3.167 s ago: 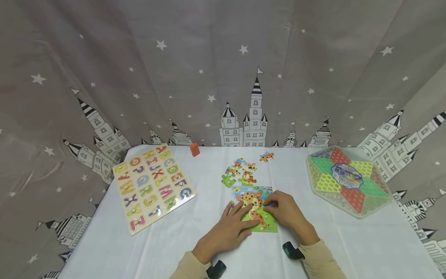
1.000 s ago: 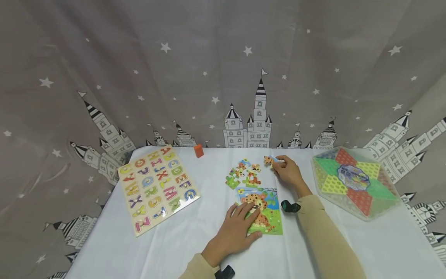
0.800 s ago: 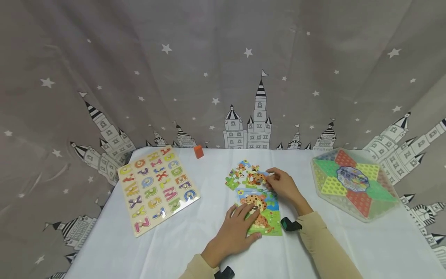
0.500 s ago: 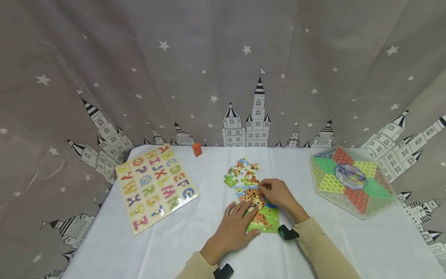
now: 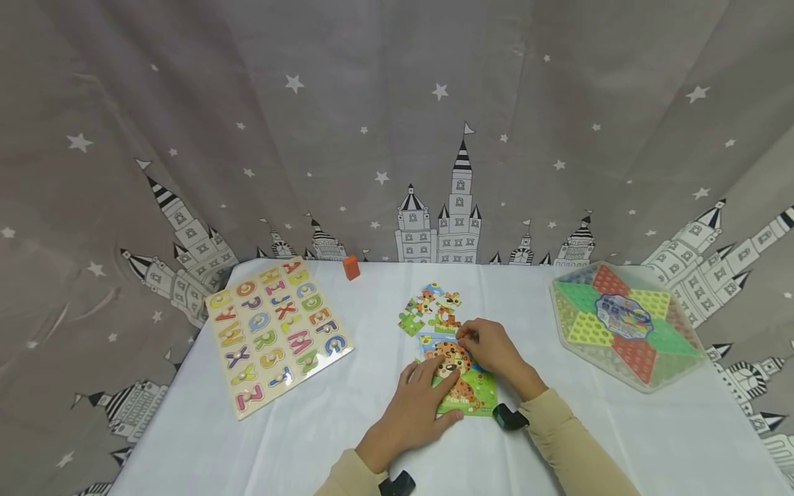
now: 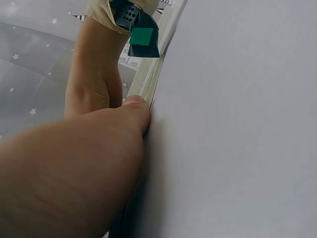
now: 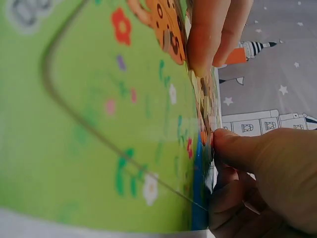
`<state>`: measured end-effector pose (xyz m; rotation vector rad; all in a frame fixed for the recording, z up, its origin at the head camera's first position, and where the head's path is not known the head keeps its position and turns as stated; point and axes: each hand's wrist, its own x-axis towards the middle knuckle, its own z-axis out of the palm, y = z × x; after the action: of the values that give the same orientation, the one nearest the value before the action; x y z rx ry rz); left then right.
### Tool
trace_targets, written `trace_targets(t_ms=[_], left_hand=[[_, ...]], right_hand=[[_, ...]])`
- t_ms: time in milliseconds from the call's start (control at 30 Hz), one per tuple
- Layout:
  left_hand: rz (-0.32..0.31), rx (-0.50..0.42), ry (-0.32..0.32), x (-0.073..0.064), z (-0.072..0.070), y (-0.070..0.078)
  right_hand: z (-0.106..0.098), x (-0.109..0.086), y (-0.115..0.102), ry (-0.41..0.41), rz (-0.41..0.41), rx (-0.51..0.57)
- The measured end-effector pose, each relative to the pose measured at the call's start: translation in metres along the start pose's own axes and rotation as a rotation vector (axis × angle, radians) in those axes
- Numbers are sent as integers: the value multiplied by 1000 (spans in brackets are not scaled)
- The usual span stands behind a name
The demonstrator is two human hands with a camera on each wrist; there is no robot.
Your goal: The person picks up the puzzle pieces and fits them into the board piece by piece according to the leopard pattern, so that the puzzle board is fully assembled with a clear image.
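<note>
A leopard picture puzzle [image 5: 480, 401] with a green and blue background lies on the white table. Spread over its left part, my left hand [image 5: 417, 405] rests with straight fingers, seen also as fingers [image 7: 205, 37] in the right wrist view. At the puzzle's upper right, my right hand [image 5: 493, 350] pinches a small jigsaw piece, mostly hidden behind thumb [image 7: 230, 146] and fingertips. Just beyond the puzzle's back edge lie several loose jigsaw pieces [image 5: 448, 317]. The left wrist view shows my left hand [image 6: 89, 163] low at the tabletop, my right hand beyond it.
A wooden alphabet board [image 5: 279, 337] lies at the left. An orange block [image 5: 351, 267] stands at the table's back edge. On the right is an octagonal clear case [image 5: 626, 327] with a coloured star board. Behind hangs a grey castle-print curtain [image 5: 397, 103].
My right hand has taken the leopard-spotted piece from the back right and carried it forward to the puzzle's upper right. My left hand keeps resting on the puzzle.
</note>
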<state>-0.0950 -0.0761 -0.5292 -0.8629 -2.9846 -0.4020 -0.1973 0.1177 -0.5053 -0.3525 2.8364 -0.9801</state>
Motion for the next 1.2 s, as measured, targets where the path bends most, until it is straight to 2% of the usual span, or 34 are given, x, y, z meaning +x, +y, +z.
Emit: trace_targets(t_ms=[233,433,633,833,1033,1200], left_hand=[[-4,-8,14,0,2,-3],[-17,-21,-19,0,1,-6],[-12,-42,-42,-1,-3,-9],[12,-32,-47,0,-4,-13],[7,-30,-78,2,-3,-16],[4,-12,-90,4,-1,-16]], right_hand=[[0,4,0,-11,-39,-22],[-1,5,2,-29,-31,8],[-10,12,2,-90,-40,14],[-22,40,7,-63,-21,-17],[-26,74,9,-132,-19,-84],[-24,87,8,-137,-24,-128]])
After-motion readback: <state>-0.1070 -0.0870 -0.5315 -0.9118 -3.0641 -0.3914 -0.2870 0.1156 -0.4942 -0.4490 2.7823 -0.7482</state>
